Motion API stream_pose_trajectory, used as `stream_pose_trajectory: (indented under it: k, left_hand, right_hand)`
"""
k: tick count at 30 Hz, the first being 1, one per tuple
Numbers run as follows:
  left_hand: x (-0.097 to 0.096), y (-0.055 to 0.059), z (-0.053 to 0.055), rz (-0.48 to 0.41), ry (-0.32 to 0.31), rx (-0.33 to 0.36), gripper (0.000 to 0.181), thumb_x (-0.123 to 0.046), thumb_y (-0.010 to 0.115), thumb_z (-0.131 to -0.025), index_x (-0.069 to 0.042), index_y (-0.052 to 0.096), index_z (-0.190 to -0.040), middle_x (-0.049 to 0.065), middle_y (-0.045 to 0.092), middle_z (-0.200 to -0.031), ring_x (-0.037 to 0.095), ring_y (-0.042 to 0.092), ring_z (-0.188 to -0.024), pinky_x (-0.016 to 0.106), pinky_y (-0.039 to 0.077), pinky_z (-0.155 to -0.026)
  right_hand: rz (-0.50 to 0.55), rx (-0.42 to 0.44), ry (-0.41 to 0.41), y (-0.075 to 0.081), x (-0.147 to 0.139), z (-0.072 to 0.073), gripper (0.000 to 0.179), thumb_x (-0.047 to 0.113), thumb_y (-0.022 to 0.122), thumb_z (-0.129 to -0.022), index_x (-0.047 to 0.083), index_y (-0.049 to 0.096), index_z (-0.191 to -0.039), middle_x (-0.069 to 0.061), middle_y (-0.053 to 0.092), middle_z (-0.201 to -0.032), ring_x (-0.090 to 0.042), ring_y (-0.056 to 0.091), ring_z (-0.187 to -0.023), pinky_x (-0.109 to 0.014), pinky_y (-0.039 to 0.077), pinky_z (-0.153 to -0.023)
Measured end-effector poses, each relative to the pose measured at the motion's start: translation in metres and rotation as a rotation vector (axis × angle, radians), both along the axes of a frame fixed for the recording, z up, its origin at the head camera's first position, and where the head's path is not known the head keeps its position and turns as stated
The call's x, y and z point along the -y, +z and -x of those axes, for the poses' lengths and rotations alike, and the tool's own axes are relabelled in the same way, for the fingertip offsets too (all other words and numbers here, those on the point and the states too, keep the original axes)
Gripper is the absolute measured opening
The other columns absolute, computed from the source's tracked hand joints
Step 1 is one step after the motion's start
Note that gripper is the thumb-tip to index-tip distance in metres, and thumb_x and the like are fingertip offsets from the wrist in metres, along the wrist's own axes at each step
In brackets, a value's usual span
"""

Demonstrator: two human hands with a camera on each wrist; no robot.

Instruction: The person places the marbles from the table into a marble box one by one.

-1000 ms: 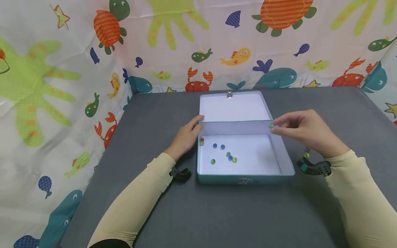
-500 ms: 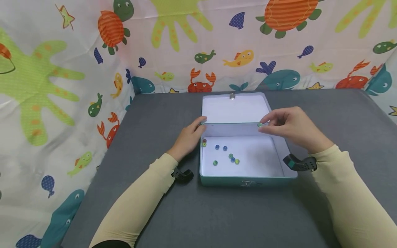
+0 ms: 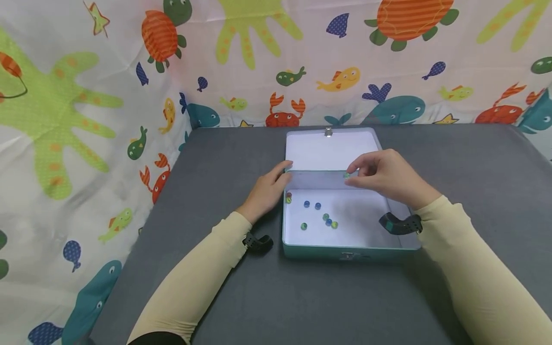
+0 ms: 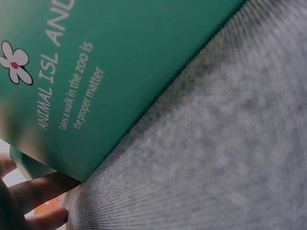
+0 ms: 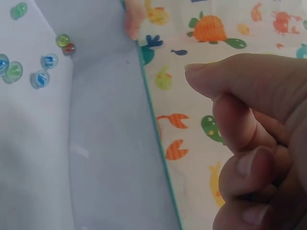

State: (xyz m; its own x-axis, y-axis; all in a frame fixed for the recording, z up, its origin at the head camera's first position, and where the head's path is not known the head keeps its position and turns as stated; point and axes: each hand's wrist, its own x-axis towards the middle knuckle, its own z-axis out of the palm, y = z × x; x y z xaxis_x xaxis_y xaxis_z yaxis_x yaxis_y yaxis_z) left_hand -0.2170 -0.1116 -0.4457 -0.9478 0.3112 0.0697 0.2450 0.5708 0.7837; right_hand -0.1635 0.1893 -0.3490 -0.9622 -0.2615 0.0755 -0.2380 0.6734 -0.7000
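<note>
A green tin box with a white inside lies with its lid folded back. My left hand grips its back left corner, one fingertip showing over the rim in the right wrist view. My right hand pinches a green glass marble between thumb and index finger, above the back part of the box. The right wrist view shows the other fingers curled, and the marble hidden behind the thumb. Several marbles lie on the box floor, among them a blue marble and a green marble.
A red marble and a yellow-green marble sit together against the box wall. A metal clasp is on the lid's far edge. The grey table ends at a curtain printed with sea animals.
My right hand has moved left with the pinched marble, from the box's right back corner to over its inside. Small balls seen beside the right wrist are now hidden. The left hand stays put.
</note>
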Motion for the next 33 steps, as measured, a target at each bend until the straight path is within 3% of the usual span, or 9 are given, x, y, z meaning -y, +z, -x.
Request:
stream_pose_trajectory:
  k: [8,11,17,24,33]
  left_hand:
    - [-0.002,-0.002,0.0,0.002,-0.012,-0.004,0.054,-0.051,0.041,-0.108,-0.033,0.046,-0.159,0.008,0.068,-0.13,0.025,0.058,-0.104,0.047,0.046,-0.095]
    - [-0.002,-0.002,0.0,0.005,-0.007,-0.004,0.055,-0.051,0.041,-0.108,-0.033,0.046,-0.159,0.007,0.066,-0.136,0.023,0.058,-0.108,0.047,0.046,-0.1]
    - [0.0,-0.001,0.003,0.012,-0.005,0.001,0.056,-0.053,0.04,-0.107,-0.034,0.045,-0.16,0.012,0.069,-0.127,0.025,0.057,-0.106,0.047,0.046,-0.097]
    - [0.001,-0.001,0.004,0.003,0.006,-0.001,0.057,-0.053,0.041,-0.106,-0.032,0.047,-0.159,0.006,0.057,-0.154,0.021,0.06,-0.123,0.05,0.045,-0.111]
    - [-0.002,0.001,0.004,-0.001,0.004,0.02,0.056,-0.054,0.042,-0.107,-0.034,0.046,-0.159,0.005,0.057,-0.154,0.022,0.059,-0.124,0.05,0.045,-0.109]
  right_hand:
    - [-0.051,0.009,0.04,-0.009,0.014,0.008,0.019,0.016,0.086,-0.088,0.01,0.08,-0.104,-0.005,0.063,-0.075,-0.024,0.054,-0.074,-0.031,0.042,-0.059]
    - [-0.091,0.011,0.053,-0.01,0.018,0.01,0.019,0.016,0.086,-0.088,0.01,0.079,-0.105,-0.004,0.063,-0.076,-0.024,0.054,-0.075,-0.032,0.043,-0.062]
    - [-0.127,0.042,0.094,-0.017,0.026,0.019,0.018,0.017,0.086,-0.089,0.009,0.079,-0.103,-0.003,0.062,-0.074,-0.023,0.055,-0.075,-0.033,0.045,-0.065]
    - [-0.134,0.085,0.111,-0.03,0.031,0.026,0.013,0.014,0.084,-0.089,0.008,0.079,-0.099,-0.004,0.06,-0.071,-0.023,0.053,-0.074,-0.035,0.044,-0.065]
    - [-0.128,0.156,0.081,-0.04,0.034,0.028,0.011,0.01,0.084,-0.088,0.006,0.08,-0.097,-0.005,0.063,-0.074,-0.023,0.054,-0.077,-0.037,0.045,-0.069]
